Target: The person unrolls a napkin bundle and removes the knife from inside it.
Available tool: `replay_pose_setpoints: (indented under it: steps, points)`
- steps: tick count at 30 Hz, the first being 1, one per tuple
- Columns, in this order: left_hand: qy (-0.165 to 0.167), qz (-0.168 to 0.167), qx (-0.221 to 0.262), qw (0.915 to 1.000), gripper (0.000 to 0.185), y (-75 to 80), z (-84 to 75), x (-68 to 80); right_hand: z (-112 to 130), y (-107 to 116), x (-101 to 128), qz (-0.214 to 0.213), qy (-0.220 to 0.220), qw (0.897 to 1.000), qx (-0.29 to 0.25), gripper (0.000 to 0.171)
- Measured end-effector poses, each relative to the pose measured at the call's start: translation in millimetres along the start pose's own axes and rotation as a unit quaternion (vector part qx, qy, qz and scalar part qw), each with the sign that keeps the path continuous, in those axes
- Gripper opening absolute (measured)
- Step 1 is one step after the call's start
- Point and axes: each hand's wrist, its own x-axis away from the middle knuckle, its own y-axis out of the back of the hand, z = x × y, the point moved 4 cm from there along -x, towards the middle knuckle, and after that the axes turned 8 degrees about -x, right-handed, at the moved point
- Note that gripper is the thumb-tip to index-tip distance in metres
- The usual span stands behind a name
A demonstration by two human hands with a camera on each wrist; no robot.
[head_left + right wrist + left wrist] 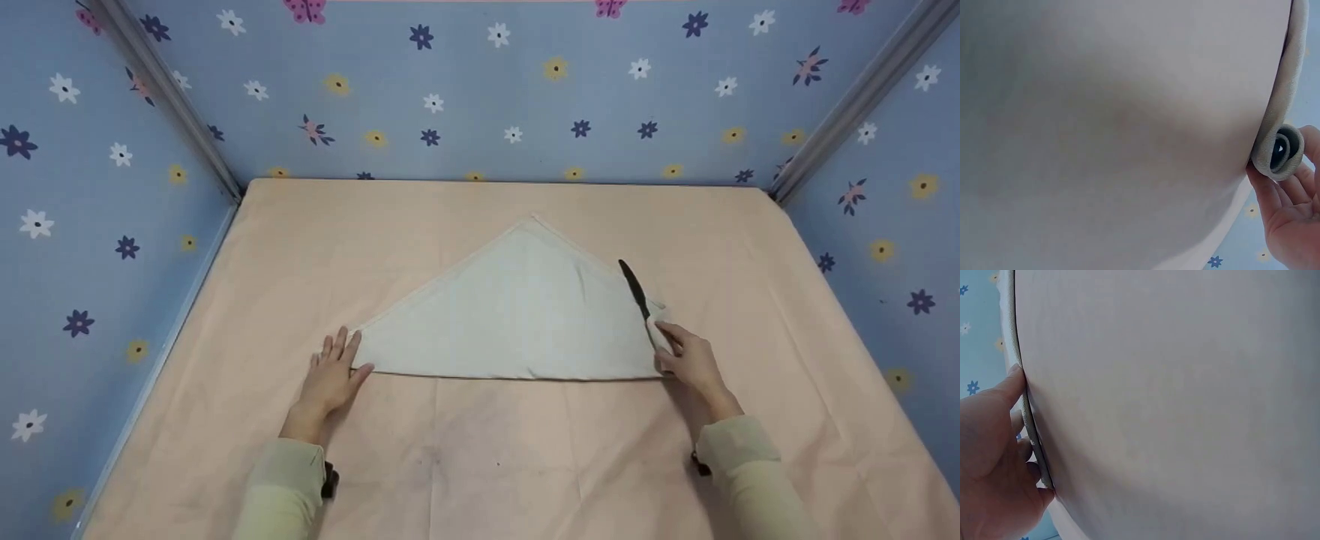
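A pale cloth napkin [495, 307], folded into a triangle, lies with its peak pointing away from me and its long fold nearest. At its right end the cloth is rolled over part of a black knife [634, 285], whose blade sticks out on the far side. My right hand [696, 367] grips this roll between thumb and fingers. In the right wrist view the rolled end [1264, 154] shows as a spiral with something dark inside. With fingers spread, my left hand [330, 379] rests on the napkin's left corner; its fingertips touch the cloth edge in the left wrist view.
A peach cloth [465, 457] with creases covers the table under the napkin. Blue flowered panels [495, 97] stand behind and on both sides, with grey posts [855, 105] at the back corners.
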Motion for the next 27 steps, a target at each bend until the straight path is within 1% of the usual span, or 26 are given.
replay_pose_setpoints:
  steps: [8, 12, 16, 23, 27]
  points:
    - [0.004, 0.005, -0.005, 1.0000, 0.063, -0.1, -0.1, -0.1, 0.0, 2.4, -0.3, -0.007, 0.007, 1.000, -0.026, 0.044]
    - [0.003, 0.004, 0.003, 1.0000, 0.063, 1.0, -0.5, 0.5, 0.3, 2.8, -0.2, -0.004, 0.001, 1.000, -0.028, 0.043]
    - [0.000, 0.001, 0.009, 1.0000, 0.064, 2.2, -1.0, 0.9, -1.1, 4.0, -0.7, 0.000, -0.010, 0.999, -0.038, 0.043]
    - [0.000, 0.003, 0.005, 1.0000, 0.064, 1.2, -0.5, 0.5, -5.2, 5.8, -1.0, 0.011, -0.034, 0.997, -0.073, 0.043]
    - [-0.002, 0.000, 0.005, 1.0000, 0.064, 1.4, -0.4, 0.3, -6.0, 6.4, -0.9, 0.011, -0.045, 0.996, -0.079, 0.044]
